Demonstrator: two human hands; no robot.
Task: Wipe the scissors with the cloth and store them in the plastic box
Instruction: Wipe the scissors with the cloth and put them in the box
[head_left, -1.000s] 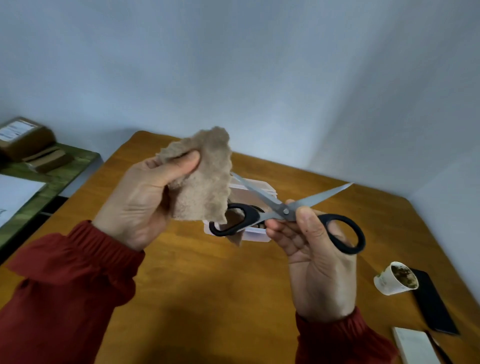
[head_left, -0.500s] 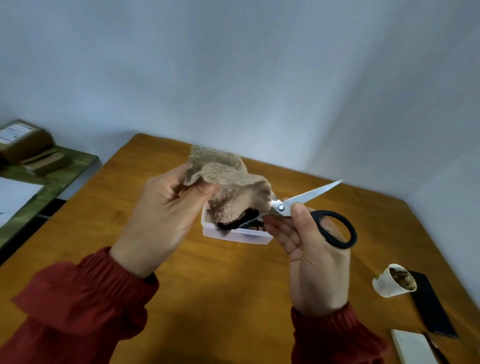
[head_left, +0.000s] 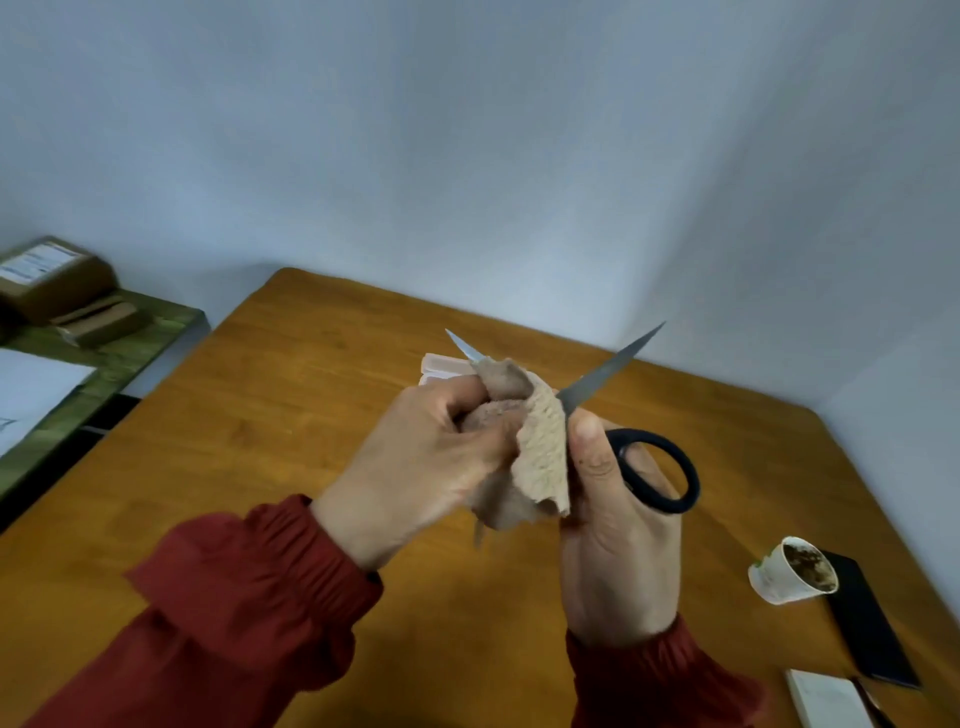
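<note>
I am holding both hands raised over the worktop (head_left: 249, 441), my left hand (head_left: 415, 457) gripping the cloth (head_left: 540, 457) bunched round one blade, my right hand (head_left: 613, 551) gripping the open scissors (head_left: 608, 376) thumb-up, the box (head_left: 441, 366) just behind.

A wooden table (head_left: 260, 441) with a rounded far corner stands against a pale blue-grey wall (head_left: 467, 156). Near its right edge a white paper cup (head_left: 779, 582) lies tilted, its mouth turned up and to the right, the inside stained brown. Its rim meets the edge of a flat black slab (head_left: 872, 639) lying just beside it. Nearer the bottom edge sits a white block (head_left: 826, 699), partly cut off. To the left, lower than the table, a green shelf (head_left: 130, 343) carries a brown carton (head_left: 52, 280) with a white label, a smaller brown packet (head_left: 104, 322) and a white sheet (head_left: 31, 395).
</note>
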